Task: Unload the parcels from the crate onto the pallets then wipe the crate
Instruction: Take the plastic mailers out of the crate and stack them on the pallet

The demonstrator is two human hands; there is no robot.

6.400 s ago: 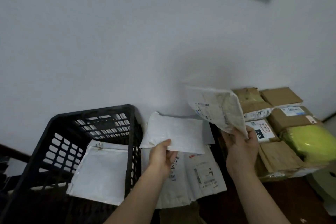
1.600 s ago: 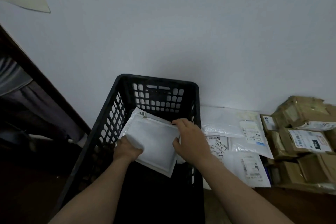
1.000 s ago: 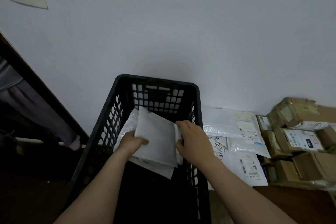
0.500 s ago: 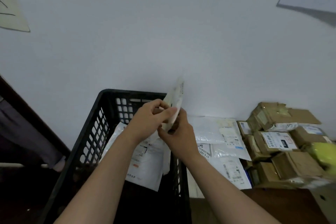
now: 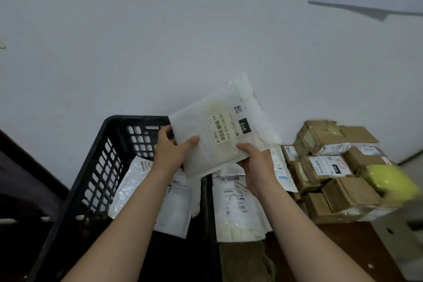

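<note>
Facing the white wall [image 5: 160, 30], we see the black crate [image 5: 91, 167] at left with mailers [image 5: 130, 185] inside, brown boxes [image 5: 332, 167] stacked right, and flat bags [image 5: 235, 208] between. Over the crate's right rim, in open air, we hold a labelled parcel [image 5: 219, 135]: our left hand [image 5: 170, 155] grips its left edge, our right hand [image 5: 258, 165] its lower edge

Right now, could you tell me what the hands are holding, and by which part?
One white parcel: the left hand grips its left edge, the right hand its lower edge.
</note>
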